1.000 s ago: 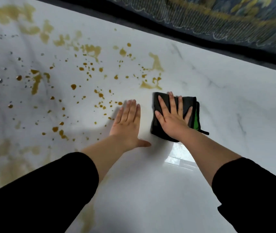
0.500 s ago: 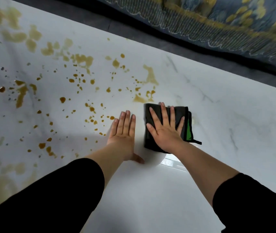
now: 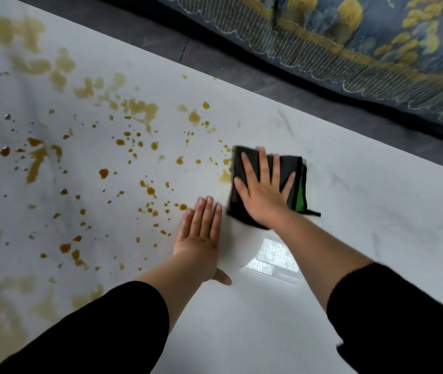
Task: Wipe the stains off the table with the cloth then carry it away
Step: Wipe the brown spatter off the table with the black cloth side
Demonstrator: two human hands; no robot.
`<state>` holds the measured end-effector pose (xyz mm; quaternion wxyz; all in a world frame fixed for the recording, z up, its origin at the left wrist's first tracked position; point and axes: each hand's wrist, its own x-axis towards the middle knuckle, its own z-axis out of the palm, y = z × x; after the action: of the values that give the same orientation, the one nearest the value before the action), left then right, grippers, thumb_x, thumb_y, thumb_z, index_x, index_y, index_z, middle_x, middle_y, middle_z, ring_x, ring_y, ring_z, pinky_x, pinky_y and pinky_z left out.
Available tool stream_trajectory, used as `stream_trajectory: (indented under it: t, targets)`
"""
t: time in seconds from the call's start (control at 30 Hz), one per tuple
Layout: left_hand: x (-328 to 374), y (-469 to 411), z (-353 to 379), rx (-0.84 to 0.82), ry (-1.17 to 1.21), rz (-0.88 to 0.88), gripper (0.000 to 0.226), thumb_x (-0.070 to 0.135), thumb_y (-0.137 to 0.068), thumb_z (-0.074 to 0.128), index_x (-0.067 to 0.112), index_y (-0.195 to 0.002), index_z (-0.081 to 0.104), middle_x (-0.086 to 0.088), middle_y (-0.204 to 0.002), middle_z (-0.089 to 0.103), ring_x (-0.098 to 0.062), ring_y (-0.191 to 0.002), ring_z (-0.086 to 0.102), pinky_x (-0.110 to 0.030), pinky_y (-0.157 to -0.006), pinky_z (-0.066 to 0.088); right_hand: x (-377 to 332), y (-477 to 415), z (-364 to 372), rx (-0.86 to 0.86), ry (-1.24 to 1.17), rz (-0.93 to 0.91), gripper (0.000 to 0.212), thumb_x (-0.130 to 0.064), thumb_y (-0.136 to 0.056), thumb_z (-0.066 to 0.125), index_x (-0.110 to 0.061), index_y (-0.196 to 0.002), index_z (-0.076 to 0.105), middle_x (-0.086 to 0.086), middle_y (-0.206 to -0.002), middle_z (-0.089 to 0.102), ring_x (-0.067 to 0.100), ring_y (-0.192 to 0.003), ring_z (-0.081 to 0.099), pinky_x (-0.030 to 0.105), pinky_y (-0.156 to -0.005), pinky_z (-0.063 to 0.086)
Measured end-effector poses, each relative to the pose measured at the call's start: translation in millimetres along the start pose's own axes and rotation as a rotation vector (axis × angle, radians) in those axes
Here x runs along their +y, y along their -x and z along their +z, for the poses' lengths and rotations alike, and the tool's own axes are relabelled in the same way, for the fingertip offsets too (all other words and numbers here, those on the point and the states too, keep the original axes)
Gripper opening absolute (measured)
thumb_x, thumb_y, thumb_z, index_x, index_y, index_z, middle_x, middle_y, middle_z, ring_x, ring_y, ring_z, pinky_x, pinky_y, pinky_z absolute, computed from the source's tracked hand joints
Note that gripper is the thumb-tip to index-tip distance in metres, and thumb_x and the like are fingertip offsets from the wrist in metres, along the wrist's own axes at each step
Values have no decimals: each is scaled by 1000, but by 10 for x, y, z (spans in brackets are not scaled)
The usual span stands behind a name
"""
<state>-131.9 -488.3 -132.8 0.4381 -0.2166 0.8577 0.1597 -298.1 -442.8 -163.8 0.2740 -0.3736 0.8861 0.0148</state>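
From my seat I read the right hand [image 3: 263, 197] as spread flat on top of the folded black cloth [image 3: 294, 166], fingers straight and pressing rather than curled round it, so nothing is actually gripped. The left hand [image 3: 201, 238] lies flat and empty on the white marble table [image 3: 376, 211], just beside the cloth's lower left corner, apparently propping. The cloth sits a little right of the frame's middle. Its left edge touches the nearest brown smear [image 3: 225, 177], and the bulk of the stains [image 3: 139, 110] spread away to the left and upper left. My worry is the hold. With only a palm on top, a quick push over this glossy surface could let the hand slide off the cloth. It could also let the folds bunch and open, and the green inner layer [image 3: 299, 195] already peeks out on the right. A small folded pad could drag the wet-looking drops into streaks rather than lift them, and it may soak through before the large blotches at the far left are reached. The left hand rests at the edge of the spatter, so I judge a sweep toward it could carry liquid onto its fingers or the black sleeve [image 3: 93, 333]. The thin loop [image 3: 313, 212] trailing at the cloth's lower right might drag across the clean area.
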Motion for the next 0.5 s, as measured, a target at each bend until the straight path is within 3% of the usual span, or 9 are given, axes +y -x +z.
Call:
stream_trajectory:
  t: [0.17,0.3,0.5]
  targets:
    - [1,14,-19,2,10,4,145,87,-65,51,1,-123,-51,-20,-120,-64,-36,-114,-56,-48,-100,-32,-6,205,129,-15,29,15,54,-66,-88,0,-57,-128,-35,-20,-141,-47,16,-136,-38,59,-105,-23]
    - [-10,1,-2,10,5,13,146,88,-64,51,1,-122,-52,-19,-123,-63,-36,-115,-56,-48,-101,-32,-147,-57,13,54,52,46,59,-66,-91,5,-51,-142,-22,-14,-153,-33,21,-140,-31,61,-104,-21]
    - [-22,-34,12,-7,-11,34,147,88,-62,53,3,-124,-51,-17,-126,-62,-34,-114,-57,-46,-100,-33,-493,-691,-235,128,42,54,61,-66,-92,6,-46,-146,-14,-8,-156,-27,24,-142,-27,66,-106,-16]
